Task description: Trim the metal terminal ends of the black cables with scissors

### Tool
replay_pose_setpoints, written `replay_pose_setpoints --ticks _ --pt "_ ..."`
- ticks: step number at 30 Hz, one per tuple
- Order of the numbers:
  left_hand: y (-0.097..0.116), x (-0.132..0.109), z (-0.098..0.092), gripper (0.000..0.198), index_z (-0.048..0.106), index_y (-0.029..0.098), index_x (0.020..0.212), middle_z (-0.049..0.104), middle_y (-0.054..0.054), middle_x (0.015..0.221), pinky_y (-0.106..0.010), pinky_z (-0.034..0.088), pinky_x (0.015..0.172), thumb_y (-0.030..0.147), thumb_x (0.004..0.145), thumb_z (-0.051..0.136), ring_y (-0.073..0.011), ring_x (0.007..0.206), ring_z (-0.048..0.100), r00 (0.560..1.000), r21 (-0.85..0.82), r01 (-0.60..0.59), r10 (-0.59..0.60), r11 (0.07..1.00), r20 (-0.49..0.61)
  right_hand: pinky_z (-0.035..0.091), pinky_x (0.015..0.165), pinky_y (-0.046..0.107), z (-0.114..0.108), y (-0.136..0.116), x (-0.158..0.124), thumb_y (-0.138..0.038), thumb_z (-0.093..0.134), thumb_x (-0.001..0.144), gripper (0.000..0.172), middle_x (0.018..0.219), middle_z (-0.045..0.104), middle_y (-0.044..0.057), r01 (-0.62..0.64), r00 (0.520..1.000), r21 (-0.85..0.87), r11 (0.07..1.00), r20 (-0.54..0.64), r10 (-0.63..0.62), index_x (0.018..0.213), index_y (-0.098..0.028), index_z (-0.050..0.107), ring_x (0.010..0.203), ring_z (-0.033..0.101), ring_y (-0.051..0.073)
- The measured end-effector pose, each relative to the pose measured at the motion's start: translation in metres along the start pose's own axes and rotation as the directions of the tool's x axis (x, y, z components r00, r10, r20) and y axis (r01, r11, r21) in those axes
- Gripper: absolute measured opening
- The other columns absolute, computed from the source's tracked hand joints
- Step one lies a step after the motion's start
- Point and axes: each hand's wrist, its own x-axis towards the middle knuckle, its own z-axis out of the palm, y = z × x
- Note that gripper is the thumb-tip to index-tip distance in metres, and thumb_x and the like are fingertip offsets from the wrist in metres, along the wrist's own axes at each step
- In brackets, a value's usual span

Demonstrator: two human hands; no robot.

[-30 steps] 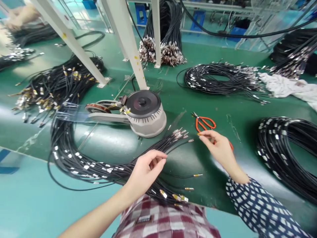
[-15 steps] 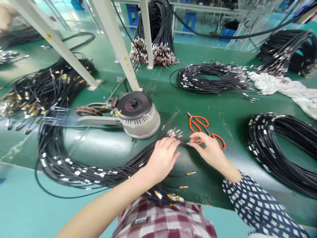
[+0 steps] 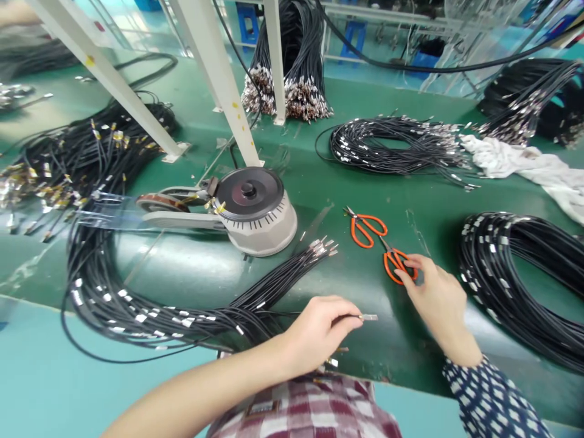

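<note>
My left hand [image 3: 326, 331] is closed in a pinch on a black cable [image 3: 292, 314], just behind its metal end [image 3: 370, 317], which sticks out to the right past the fingertips. My right hand [image 3: 438, 301] has its thumb and fingers on the orange handles of a pair of scissors [image 3: 400, 266], which lie on the green table. A second orange-handled pair of scissors [image 3: 367, 229] rests just beyond, blades pointing left. Behind my left hand lies the bundle of black cables [image 3: 269, 286] with bare metal ends. Part of the nearer cable ends is hidden under my left forearm.
A grey round tape dispenser [image 3: 260, 225] stands on the green table [image 3: 319, 280] behind the bundle. White metal posts [image 3: 219, 79] rise at the back. Coiled cables [image 3: 497, 261] lie at right, more cables [image 3: 392, 146] and a white cloth [image 3: 511, 158] farther back. Another person's arm shows top left.
My left hand has come down toward me and now pinches one cable near its end. My right hand has moved away from the left, rightward to the nearer scissors' handles.
</note>
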Motion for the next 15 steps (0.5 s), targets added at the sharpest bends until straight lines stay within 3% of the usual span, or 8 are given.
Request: replay_pose_setpoints --ticks 3,6,8,10,12,15 --pt "-0.004 0.006 0.004 0.022 0.075 0.016 0.097 0.069 -0.006 0.085 -0.028 0.050 0.081 0.022 0.095 0.055 -0.0172 0.081 0.064 0.993 0.119 -0.101 0.106 0.988 -0.043 0.044 0.064 0.036 -0.001 -0.009 -0.003 -0.036 0.057 0.093 0.023 0.089 0.078 0.006 0.024 1.000 -0.065 0.998 -0.017 -0.025 0.110 -0.021 0.060 0.074 0.070 0.027" --pt "-0.007 0.016 -0.010 0.023 0.070 0.016 0.109 0.069 -0.008 0.097 -0.032 0.052 0.088 0.023 0.098 0.052 -0.0198 0.092 0.064 0.983 0.327 -0.138 0.170 0.935 -0.071 0.039 0.052 0.033 -0.005 -0.010 0.000 -0.034 0.056 0.090 0.023 0.086 0.077 0.005 -0.023 0.999 -0.055 0.998 0.030 0.025 0.109 -0.021 0.060 0.064 0.069 0.025" --pt "-0.011 0.024 -0.025 0.021 0.067 0.013 0.111 0.068 -0.011 0.101 -0.038 0.051 0.091 0.020 0.096 0.054 -0.0238 0.097 0.063 0.968 0.579 -0.099 0.214 0.810 -0.134 0.041 0.050 0.032 -0.009 -0.005 0.002 -0.037 0.056 0.087 0.025 0.084 0.076 0.006 -0.083 0.994 0.033 0.996 0.073 0.080 0.107 -0.022 0.060 0.066 0.070 0.026" --pt "-0.018 0.033 -0.039 0.016 0.065 0.011 0.105 0.066 -0.013 0.101 -0.044 0.051 0.091 0.013 0.093 0.056 -0.0269 0.096 0.062 0.964 0.798 -0.010 0.218 0.603 -0.153 0.048 0.053 0.033 -0.014 0.003 0.002 -0.043 0.060 0.082 0.031 0.083 0.074 0.007 -0.182 0.977 0.241 0.953 0.154 0.148 0.105 -0.023 0.058 0.066 0.071 0.025" --pt "-0.025 0.040 -0.049 0.012 0.064 0.012 0.099 0.065 -0.012 0.097 -0.043 0.053 0.085 0.008 0.089 0.057 -0.0268 0.091 0.063 0.969 0.887 0.017 0.212 0.462 -0.129 0.054 0.058 0.035 -0.019 0.011 0.000 -0.048 0.067 0.077 0.039 0.082 0.073 0.007 -0.324 0.937 0.501 0.803 0.287 0.199 0.105 -0.023 0.056 0.065 0.070 0.023" --pt "-0.031 0.046 -0.054 0.013 0.062 0.013 0.092 0.065 -0.012 0.094 -0.042 0.054 0.081 0.004 0.089 0.053 -0.0265 0.087 0.064 0.971 0.912 0.013 0.212 0.411 -0.110 0.057 0.060 0.034 -0.026 0.016 -0.004 -0.049 0.076 0.072 0.050 0.086 0.072 0.007 -0.506 0.861 0.748 0.430 0.471 0.194 0.107 -0.025 0.052 0.068 0.070 0.022"
